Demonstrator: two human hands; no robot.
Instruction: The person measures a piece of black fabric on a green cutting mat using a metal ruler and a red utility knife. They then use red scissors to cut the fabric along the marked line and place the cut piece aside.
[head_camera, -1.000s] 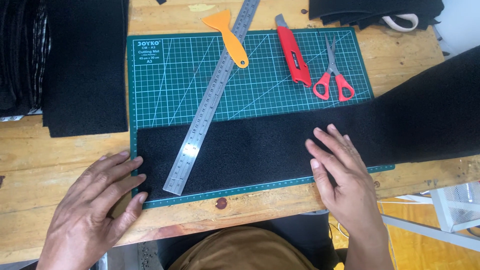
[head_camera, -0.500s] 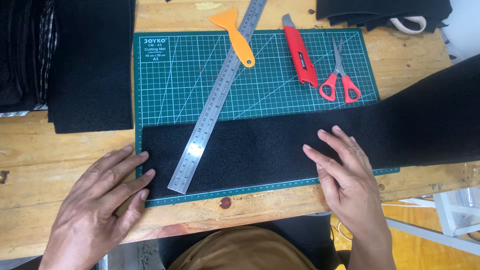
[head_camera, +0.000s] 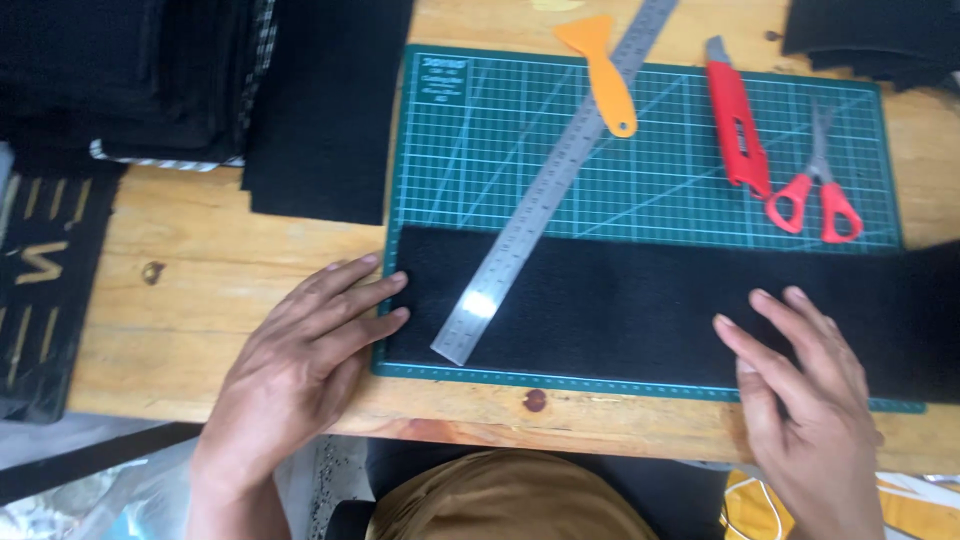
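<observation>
A long strip of black felt (head_camera: 640, 305) lies across the lower part of a green cutting mat (head_camera: 480, 130), running from the mat's left edge out past its right edge. The left hand (head_camera: 300, 365) rests flat, palm down, on the wooden table (head_camera: 200, 270) at the mat's lower left corner, its fingers (head_camera: 375, 290) slightly spread, and the tips touch the left end of the felt. Half a second ago the tips lay just short of that end; now they reach its edge. The right hand (head_camera: 810, 400) lies flat on the felt near the right side, fingers spread and pressing down, much as before, though it sits lower and further right in the view. Neither hand grips anything.

A steel ruler (head_camera: 550, 190) lies slantwise over the mat, its lower end on the felt between the two hands, in the same place on the mat as before. Above the felt, an orange plastic scraper (head_camera: 605, 70) lies just beside the ruler, with a red utility knife (head_camera: 735, 115) and red-handled scissors (head_camera: 815, 190) to the right, all unmoved. The camera has shifted, so more of the table's left side shows: a pile of black fabric pieces (head_camera: 320, 110) now sits fully in view beside the mat.
</observation>
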